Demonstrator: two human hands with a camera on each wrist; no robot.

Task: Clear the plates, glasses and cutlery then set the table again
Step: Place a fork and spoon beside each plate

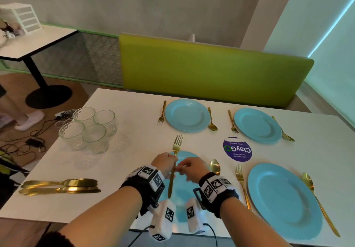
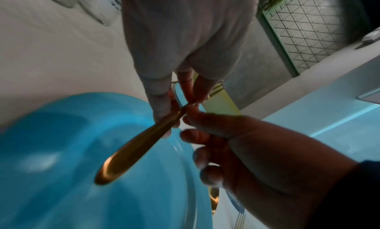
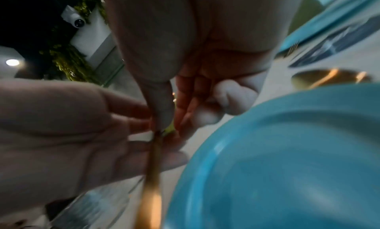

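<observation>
Your left hand (image 1: 164, 162): fingers and thumb pinch a gold fork (image 1: 174, 162) at mid-handle, tines pointing away from you, handle end toward you, lifted above the near-left blue plate (image 1: 179, 191). Your right hand (image 1: 192, 167): thumb and forefinger pinch the same fork handle just beside the left fingers, the other fingers curled; in the left wrist view the fork (image 2: 135, 144) runs between both hands over the plate (image 2: 61, 167), and in the right wrist view the handle (image 3: 153, 175) passes under the thumb, blurred. One gold spoon (image 1: 215, 166) lies on the counter (image 1: 119, 170) just right of that plate. Near-right setting: blue plate (image 1: 284, 200) with a fork (image 1: 242, 185) on its left and a spoon (image 1: 317, 202) on its right. Far-left setting: blue plate (image 1: 187, 115) with a fork (image 1: 162, 114) on its left, a spoon (image 1: 211, 120) on its right. Far-right setting: blue plate (image 1: 257, 124), fork (image 1: 232, 122) left, spoon (image 1: 283, 129) right. Round purple sticker (image 1: 237, 149) lies between the four settings. Four clear patterned glasses (image 1: 90, 129) stand clustered upright at the counter's left side, well apart from the plates. Gold knives (image 1: 61, 186) lie side by side near the front-left edge. Beyond the counter: a green bench back (image 1: 211, 70); to the left, a second table (image 1: 36, 43) bearing a white drawer unit (image 1: 21, 17); cables (image 1: 28, 141) on the floor.
</observation>
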